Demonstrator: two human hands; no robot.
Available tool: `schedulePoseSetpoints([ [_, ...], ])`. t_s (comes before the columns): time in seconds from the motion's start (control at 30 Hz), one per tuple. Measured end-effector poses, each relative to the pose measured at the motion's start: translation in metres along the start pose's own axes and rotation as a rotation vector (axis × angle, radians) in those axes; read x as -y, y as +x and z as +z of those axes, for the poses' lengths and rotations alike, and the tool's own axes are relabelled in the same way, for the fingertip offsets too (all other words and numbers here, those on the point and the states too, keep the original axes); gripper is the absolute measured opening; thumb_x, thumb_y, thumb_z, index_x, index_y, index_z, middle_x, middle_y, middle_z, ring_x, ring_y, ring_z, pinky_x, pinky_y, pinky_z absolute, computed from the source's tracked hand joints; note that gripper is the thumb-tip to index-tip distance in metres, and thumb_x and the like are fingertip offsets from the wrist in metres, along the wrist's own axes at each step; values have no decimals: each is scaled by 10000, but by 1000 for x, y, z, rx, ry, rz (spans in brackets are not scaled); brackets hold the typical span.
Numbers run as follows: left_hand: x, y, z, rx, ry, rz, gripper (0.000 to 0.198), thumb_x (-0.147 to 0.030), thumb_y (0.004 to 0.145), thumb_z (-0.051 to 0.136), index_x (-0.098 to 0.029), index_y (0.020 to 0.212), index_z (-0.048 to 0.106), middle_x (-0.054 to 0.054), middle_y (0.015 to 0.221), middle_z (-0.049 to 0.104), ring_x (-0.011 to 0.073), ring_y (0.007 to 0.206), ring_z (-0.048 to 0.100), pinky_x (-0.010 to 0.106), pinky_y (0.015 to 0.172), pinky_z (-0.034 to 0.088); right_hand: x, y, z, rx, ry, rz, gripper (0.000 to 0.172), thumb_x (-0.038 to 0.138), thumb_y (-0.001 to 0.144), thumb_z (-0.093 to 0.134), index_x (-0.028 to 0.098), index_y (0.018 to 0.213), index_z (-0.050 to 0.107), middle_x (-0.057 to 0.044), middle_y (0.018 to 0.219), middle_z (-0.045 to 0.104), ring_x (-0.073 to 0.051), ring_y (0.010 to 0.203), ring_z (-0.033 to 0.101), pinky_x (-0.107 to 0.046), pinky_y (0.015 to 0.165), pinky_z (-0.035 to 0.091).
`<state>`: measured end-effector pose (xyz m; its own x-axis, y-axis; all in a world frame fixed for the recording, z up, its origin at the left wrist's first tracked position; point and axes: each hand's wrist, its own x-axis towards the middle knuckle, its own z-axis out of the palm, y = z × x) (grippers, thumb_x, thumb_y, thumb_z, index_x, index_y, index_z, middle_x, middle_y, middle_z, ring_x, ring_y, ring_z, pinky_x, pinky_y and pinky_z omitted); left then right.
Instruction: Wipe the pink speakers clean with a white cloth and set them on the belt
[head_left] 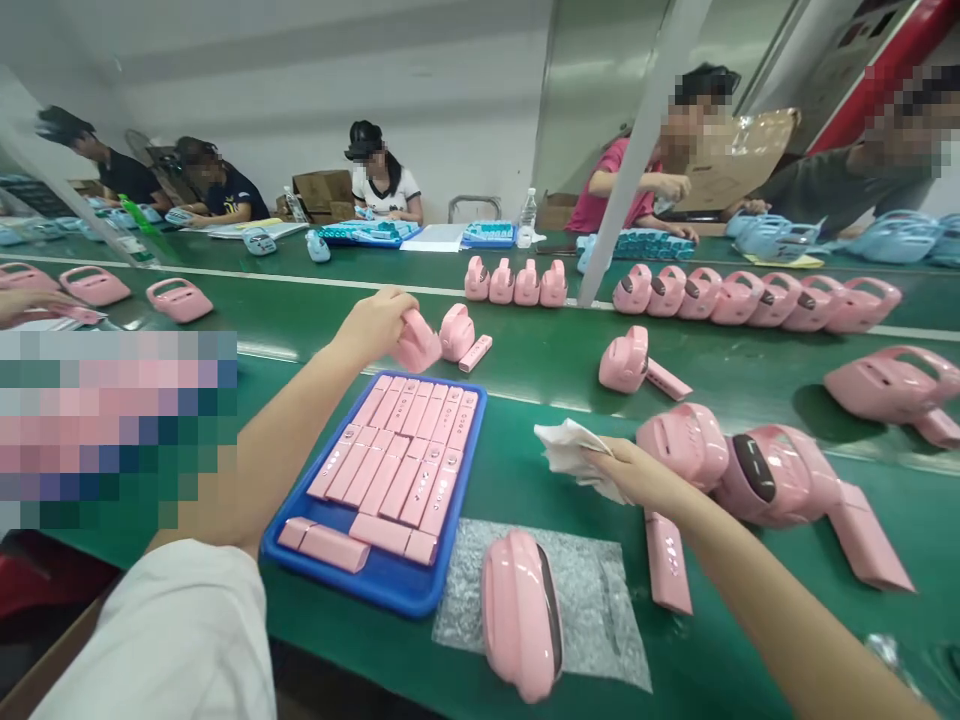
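My left hand (382, 325) reaches over the far edge of a blue tray (420, 596), its fingers closed on a pink plastic housing (417, 345). Rows of pink rectangular bars (390, 450) lie in that tray, some with small buttons along one face. My right hand (630, 470) pinches a crumpled white cloth (574, 450) above the green bench. Close to me, a pink handled housing with a dark panel (517, 615) rests on bubble wrap (607, 610). Two more pink housings (681, 440) sit just beyond my right hand, with pink bars beside them.
On the green conveyor belt (337, 290) stand a row of pink handled housings (727, 297) and a pink housing with a loose bar (625, 358). Across it, several people work with light-blue housings (776, 235). A white post (630, 160) rises from the line. Another person's hand (30, 302) shows at left.
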<state>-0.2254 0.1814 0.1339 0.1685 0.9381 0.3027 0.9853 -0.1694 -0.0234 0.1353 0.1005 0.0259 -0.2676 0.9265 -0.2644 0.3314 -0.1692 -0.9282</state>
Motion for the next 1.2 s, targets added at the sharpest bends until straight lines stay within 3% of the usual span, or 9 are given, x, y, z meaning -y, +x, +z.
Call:
schedulePoseSetpoints([
  [0.17,-70,-25,1,122,-397,495,294,-53,776,416,-154,924,651,58,1093,613,182,1046,577,306,959,439,-17,-42,-10,-52,-269,-51,288,410,771,565,159,662,657,-42,671,653,-203,689,592,-301,661,456],
  [0.33,-135,-49,38,318,-539,783,321,4,773,396,-161,856,658,76,1091,623,172,1010,601,292,910,476,-27,-80,-8,-155,-98,-14,319,446,753,579,150,636,606,-22,628,617,-193,653,587,-293,630,459],
  [0.43,-155,-61,48,380,-542,843,370,43,755,389,-163,860,678,80,1115,642,177,1034,610,290,910,487,-39,-97,-5,-245,132,43,372,514,681,662,144,665,620,-35,669,644,-209,677,613,-300,626,481],
  [0.57,-164,-98,28,288,-552,697,513,20,784,397,-207,1190,614,85,1393,509,241,1255,511,408,1043,431,-54,-118,2,-334,573,146,470,517,551,796,148,815,672,-59,765,704,-233,736,667,-300,633,532],
  [0.7,-181,-179,8,33,-733,323,435,-250,899,491,-264,1334,492,89,1330,548,259,1271,498,452,1099,394,-70,-139,13,-324,812,210,530,452,520,851,148,921,685,-92,882,735,-255,807,698,-315,677,571],
  [0.8,-202,-238,27,-14,-800,119,963,-422,699,754,-312,1492,219,120,1493,369,348,1377,364,504,1127,359,-81,-145,27,-262,838,214,531,457,552,840,129,943,691,-124,915,737,-301,878,700,-368,730,586],
  [0.87,-210,-260,49,-87,-843,-22,995,-382,723,736,-314,1511,133,118,1542,295,341,1418,300,511,1146,326,-84,-143,39,-272,846,167,572,486,553,834,126,974,691,-130,932,738,-320,933,691,-394,787,583],
  [1.03,-199,-260,73,-194,-1040,13,625,-267,864,545,-278,1459,351,73,1483,437,269,1365,415,427,1148,344,-76,-128,71,-360,647,-59,652,615,729,661,143,1178,633,-134,1135,692,-326,1097,634,-453,939,529],
  [1.2,-182,-252,67,-122,-1286,6,554,-327,879,568,-247,1414,443,78,1425,513,265,1336,454,397,1140,355,-66,-127,126,-235,-23,-631,539,450,961,363,125,1376,473,-153,1407,500,-285,1387,362,-495,1147,308],
])
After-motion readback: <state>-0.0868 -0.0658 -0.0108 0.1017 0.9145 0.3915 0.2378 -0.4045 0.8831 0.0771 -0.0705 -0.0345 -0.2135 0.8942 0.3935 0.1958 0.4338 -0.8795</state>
